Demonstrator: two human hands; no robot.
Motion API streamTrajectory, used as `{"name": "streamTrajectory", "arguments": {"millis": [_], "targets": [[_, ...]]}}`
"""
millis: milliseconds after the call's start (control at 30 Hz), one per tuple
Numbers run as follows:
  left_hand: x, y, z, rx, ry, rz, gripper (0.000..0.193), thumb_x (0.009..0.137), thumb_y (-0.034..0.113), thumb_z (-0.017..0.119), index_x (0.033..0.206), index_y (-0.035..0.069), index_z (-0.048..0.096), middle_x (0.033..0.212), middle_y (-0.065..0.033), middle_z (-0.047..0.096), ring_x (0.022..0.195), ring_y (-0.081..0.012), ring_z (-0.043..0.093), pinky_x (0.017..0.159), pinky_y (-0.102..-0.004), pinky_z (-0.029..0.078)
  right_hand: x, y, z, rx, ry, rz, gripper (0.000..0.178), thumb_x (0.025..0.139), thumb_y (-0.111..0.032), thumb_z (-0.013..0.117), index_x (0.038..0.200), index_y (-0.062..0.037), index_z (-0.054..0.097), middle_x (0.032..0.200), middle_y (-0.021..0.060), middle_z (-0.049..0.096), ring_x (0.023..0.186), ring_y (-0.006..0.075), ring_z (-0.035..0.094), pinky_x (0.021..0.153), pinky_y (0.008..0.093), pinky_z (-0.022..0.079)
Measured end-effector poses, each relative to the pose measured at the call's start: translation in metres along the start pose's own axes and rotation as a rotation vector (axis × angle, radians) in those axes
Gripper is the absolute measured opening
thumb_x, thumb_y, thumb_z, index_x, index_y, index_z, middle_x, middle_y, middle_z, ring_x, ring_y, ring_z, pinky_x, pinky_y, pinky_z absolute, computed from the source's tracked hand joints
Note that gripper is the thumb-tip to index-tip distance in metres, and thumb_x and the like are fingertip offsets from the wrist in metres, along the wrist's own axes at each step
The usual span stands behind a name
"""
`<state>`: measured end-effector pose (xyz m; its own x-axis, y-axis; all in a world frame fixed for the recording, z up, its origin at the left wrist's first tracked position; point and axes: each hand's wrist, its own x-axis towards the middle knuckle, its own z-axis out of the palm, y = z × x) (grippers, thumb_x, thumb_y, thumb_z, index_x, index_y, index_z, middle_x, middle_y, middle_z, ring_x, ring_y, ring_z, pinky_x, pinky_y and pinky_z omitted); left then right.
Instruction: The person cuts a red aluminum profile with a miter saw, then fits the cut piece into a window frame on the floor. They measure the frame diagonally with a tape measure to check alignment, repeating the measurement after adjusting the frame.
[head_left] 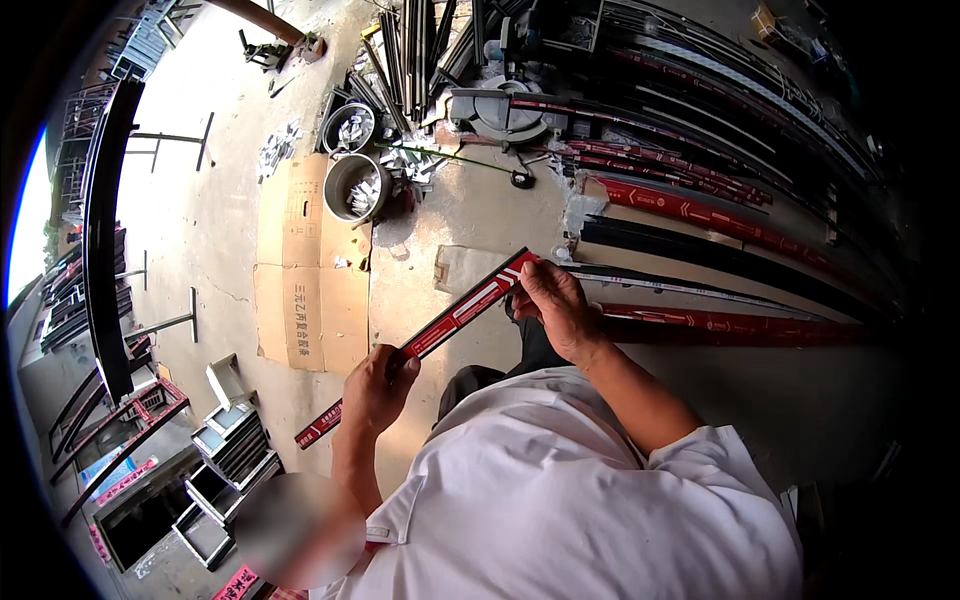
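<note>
I hold a short length of dark metal profile point(465, 305), faced with red and white film, slantwise in front of my body. My left hand point(376, 388) is closed around it below its middle, and the lower end sticks out past the wrist. At the upper end my right hand point(556, 305) grips it, with the thumb lying along the red face. The fingers behind the bar are partly hidden in both hands. Beyond the bar, a flattened cardboard sheet point(285, 270) lies on the concrete floor.
Two metal buckets point(328, 190) point(330, 125) hold cut scraps. A mitre saw point(500, 112) stands at the back among long profiles. Red-filmed bars point(690, 212) lie along the right. A tape measure point(522, 180) is on the floor. Stacked frames point(228, 440) stand at the left.
</note>
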<state>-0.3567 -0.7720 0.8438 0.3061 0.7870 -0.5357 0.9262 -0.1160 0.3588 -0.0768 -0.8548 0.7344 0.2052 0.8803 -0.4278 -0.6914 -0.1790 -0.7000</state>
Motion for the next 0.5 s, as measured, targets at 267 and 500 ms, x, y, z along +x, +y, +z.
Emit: {"name": "streamTrajectory", "arguments": {"millis": [267, 500], "targets": [[0.177, 0.062, -0.067, -0.011, -0.175, 0.202, 0.036, 0.098, 0.038, 0.071, 0.105, 0.003, 0.066, 0.089, -0.0148, 0.073, 0.081, -0.0318, 0.072, 0.077, -0.0403, 0.055, 0.101, -0.055, -0.014, 0.128, 0.249, -0.055, 0.031, 0.104, -0.040, 0.068, 0.103, -0.0089, 0.068, 0.088, 0.0004, 0.068, 0.078, 0.0097, 0.065, 0.069, 0.0278, 0.056], [0.314, 0.090, -0.079, 0.238, -0.267, 0.392, 0.038, 0.095, 0.042, 0.073, 0.095, 0.005, 0.065, 0.085, -0.0174, 0.073, 0.083, -0.0383, 0.072, 0.073, -0.0464, 0.055, 0.156, -0.052, -0.044, 0.189, 0.396, -0.052, 0.030, 0.105, -0.039, 0.067, 0.108, -0.0092, 0.067, 0.093, 0.0010, 0.068, 0.081, 0.0100, 0.065, 0.071, 0.0277, 0.056]]}}
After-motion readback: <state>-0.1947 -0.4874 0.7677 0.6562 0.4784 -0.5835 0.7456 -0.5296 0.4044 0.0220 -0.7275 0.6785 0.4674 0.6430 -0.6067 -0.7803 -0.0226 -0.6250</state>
